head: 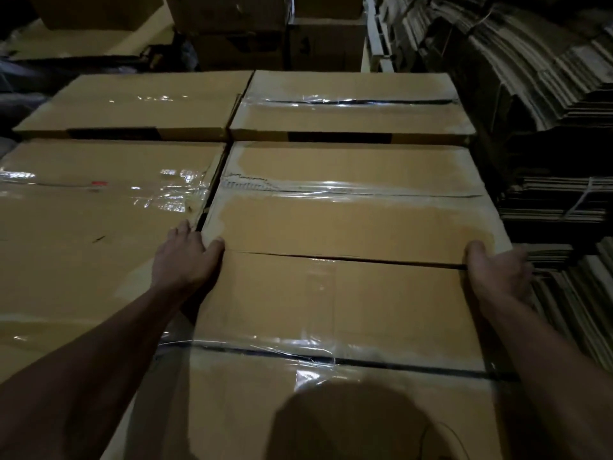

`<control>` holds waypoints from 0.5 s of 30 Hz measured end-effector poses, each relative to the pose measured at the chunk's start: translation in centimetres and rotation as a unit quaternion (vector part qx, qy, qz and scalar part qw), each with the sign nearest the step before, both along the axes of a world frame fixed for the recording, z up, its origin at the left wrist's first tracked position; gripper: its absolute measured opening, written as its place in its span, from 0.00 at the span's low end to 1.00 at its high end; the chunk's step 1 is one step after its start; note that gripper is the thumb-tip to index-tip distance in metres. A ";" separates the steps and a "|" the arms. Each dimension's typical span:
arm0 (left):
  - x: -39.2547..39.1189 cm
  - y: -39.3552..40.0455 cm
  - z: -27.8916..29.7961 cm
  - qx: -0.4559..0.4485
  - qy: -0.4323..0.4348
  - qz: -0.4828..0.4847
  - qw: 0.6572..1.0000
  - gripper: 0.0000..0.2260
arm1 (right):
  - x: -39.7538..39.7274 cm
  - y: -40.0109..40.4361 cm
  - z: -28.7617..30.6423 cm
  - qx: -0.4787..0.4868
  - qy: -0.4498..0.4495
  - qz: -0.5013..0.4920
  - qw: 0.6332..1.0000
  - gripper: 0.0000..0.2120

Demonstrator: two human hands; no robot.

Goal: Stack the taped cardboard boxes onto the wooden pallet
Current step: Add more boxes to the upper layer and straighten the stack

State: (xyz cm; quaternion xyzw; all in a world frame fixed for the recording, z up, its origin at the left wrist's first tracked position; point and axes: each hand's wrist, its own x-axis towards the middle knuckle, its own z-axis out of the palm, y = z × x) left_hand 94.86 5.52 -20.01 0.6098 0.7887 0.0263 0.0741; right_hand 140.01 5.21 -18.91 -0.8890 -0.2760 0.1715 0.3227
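Observation:
Several taped brown cardboard boxes lie flat, side by side, filling the view. My hands hold the middle right box [358, 224] at its two near corners. My left hand [185, 257] has its thumb on the top of the near left corner, and its fingers reach down into the gap beside the left box [99, 234]. My right hand [497, 273] grips the near right corner, thumb on top, fingers hidden down the side. The closest box [331, 310] butts against it under my forearms. Two more boxes [132, 104] [351, 114] lie behind. The wooden pallet is hidden.
Bundles of flattened cardboard [547, 94] are stacked high along the right, close to the boxes' edge. More cartons [238, 24] stand at the back in dim light. A dark round shadow [348, 426] falls on the closest box.

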 end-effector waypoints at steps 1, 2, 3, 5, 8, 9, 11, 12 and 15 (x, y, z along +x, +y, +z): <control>0.0 0.1 -0.1 0.001 -0.001 0.003 1.000 0.30 | -0.1 0.1 0.0 -0.001 0.001 -0.001 1.000 0.31; 0.0 0.0 -0.2 0.008 -0.004 0.004 1.000 0.29 | -0.3 0.1 0.0 -0.001 0.001 0.000 1.000 0.31; 0.0 -0.1 -0.3 0.016 -0.013 0.006 1.000 0.28 | -0.4 0.0 0.1 -0.002 -0.005 0.002 1.000 0.31; 0.0 -0.3 -0.1 0.033 -0.039 0.008 0.999 0.27 | -0.5 -0.1 -0.1 0.001 -0.021 0.006 1.000 0.32; 0.4 -0.6 0.8 0.053 -0.094 0.025 0.994 0.31 | -0.6 -0.1 -0.4 -0.003 -0.032 0.024 0.999 0.34; 0.6 -0.7 1.2 0.060 -0.113 0.034 0.991 0.33 | -0.5 -0.1 -0.5 -0.004 -0.034 0.027 0.999 0.34; 0.6 -1.0 1.5 0.078 -0.154 0.046 0.984 0.33 | -0.4 -0.2 -0.6 0.000 -0.042 0.027 0.999 0.34; 0.5 -1.1 1.6 0.088 -0.174 0.048 0.980 0.32 | -0.4 -0.2 -0.7 0.002 -0.046 0.030 0.999 0.34; 0.4 -1.2 1.4 0.088 -0.191 0.050 0.976 0.29 | -0.4 -0.4 -0.8 0.002 -0.058 0.046 0.997 0.34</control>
